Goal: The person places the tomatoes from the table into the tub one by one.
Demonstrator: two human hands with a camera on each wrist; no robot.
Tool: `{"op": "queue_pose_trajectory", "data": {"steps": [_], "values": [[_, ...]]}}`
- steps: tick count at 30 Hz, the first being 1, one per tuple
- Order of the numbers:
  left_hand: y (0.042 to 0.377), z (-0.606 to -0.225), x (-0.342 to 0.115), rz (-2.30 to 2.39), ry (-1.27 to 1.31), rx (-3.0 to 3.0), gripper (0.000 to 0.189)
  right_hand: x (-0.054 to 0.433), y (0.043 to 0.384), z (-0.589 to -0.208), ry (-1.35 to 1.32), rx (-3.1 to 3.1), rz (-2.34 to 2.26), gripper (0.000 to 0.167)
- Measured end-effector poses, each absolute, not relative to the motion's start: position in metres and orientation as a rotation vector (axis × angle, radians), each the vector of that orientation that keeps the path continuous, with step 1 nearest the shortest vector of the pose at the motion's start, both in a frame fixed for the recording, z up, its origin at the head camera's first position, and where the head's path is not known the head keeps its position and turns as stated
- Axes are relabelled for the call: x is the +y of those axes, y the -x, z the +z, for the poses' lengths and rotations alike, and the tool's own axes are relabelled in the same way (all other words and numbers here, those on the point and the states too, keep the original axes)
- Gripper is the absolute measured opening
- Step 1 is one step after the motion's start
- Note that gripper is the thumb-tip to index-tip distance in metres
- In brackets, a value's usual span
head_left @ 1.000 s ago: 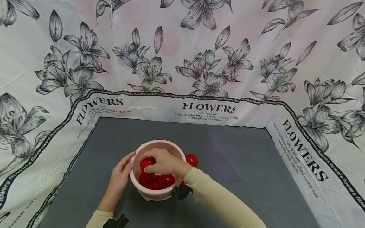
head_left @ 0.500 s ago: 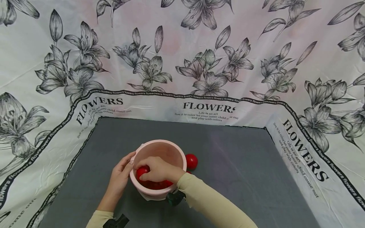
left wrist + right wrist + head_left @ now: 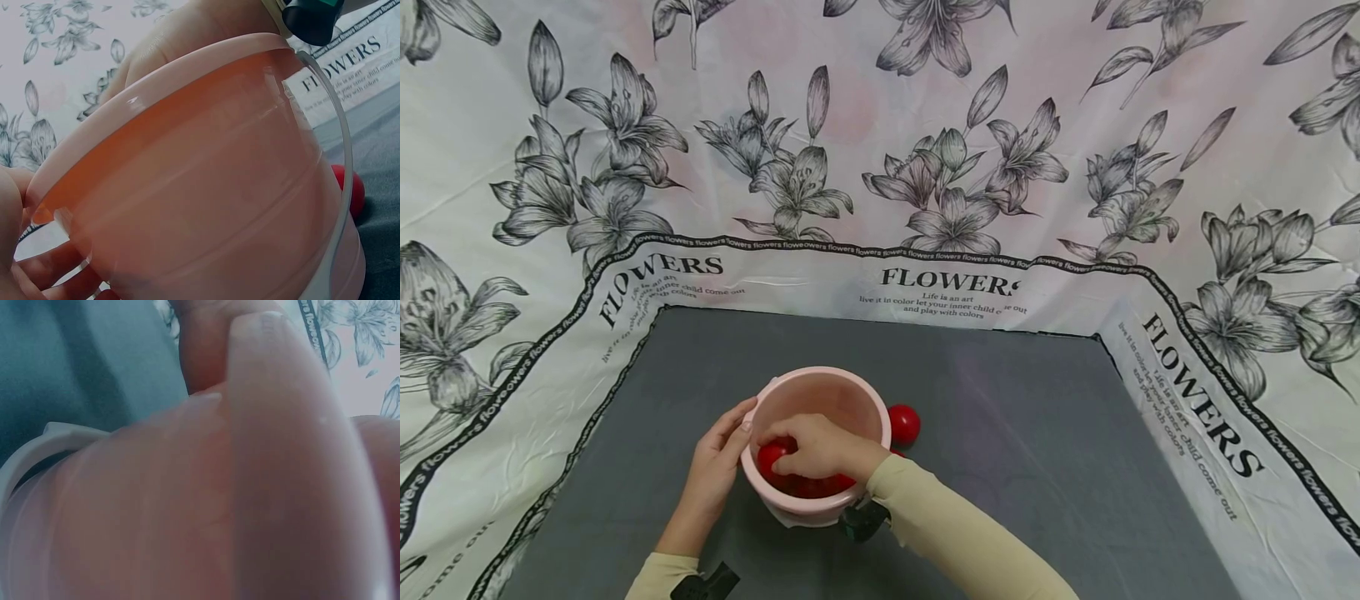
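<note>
A pink bucket (image 3: 842, 400) stands on the grey table. My left hand (image 3: 721, 454) grips its left rim, the thumb at the lip and the fingers curled along the outside, as the left wrist view shows. My right hand (image 3: 820, 450) reaches down inside, thumb and fingers round a red, tomato-like round fruit (image 3: 769, 456) at the bucket's left side. More red fruits (image 3: 826, 487) lie at the bottom, mostly hidden under the hand. In the right wrist view the bucket's wall (image 3: 144, 512) fills most of the picture and hides the fingers.
One red fruit (image 3: 904, 425) rests on the table right beside the bucket, and a bit of another (image 3: 898, 452) shows behind the right wrist. A whitish handle (image 3: 345, 162) hangs down the bucket's outside. Flower-printed cloth (image 3: 955, 167) surrounds the grey table top (image 3: 1037, 433).
My right hand has lowered deeper into the bucket, slightly left, with the fruit, and has been nearly still since half a second ago. The left hand and bucket have stayed put.
</note>
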State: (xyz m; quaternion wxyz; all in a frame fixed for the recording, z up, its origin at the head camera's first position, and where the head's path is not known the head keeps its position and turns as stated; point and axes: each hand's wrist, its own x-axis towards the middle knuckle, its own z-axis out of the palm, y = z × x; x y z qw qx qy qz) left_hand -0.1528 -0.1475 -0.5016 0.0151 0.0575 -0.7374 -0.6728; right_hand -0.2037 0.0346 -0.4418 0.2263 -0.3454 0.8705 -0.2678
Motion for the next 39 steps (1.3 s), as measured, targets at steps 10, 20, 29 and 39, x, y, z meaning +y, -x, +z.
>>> {"op": "queue_pose_trajectory", "data": {"steps": [10,20,29,39], "values": [[0.154,-0.502,-0.147,-2.103,-0.194,-2.286,0.043,0.039,0.204,-0.439,0.961,2.437,-0.739,0.048],[0.154,-0.501,-0.147,-2.098,-0.187,-2.298,0.044,0.043,0.207,-0.437,0.95,2.46,-0.732,0.049],[0.154,-0.501,-0.146,-2.095,-0.187,-2.293,0.044,0.057,0.21,-0.426,0.833,2.426,-0.848,0.049],[0.152,-0.501,-0.145,-2.075,-0.201,-2.323,0.045,0.097,0.227,-0.394,0.837,2.404,-0.952,0.045]]}}
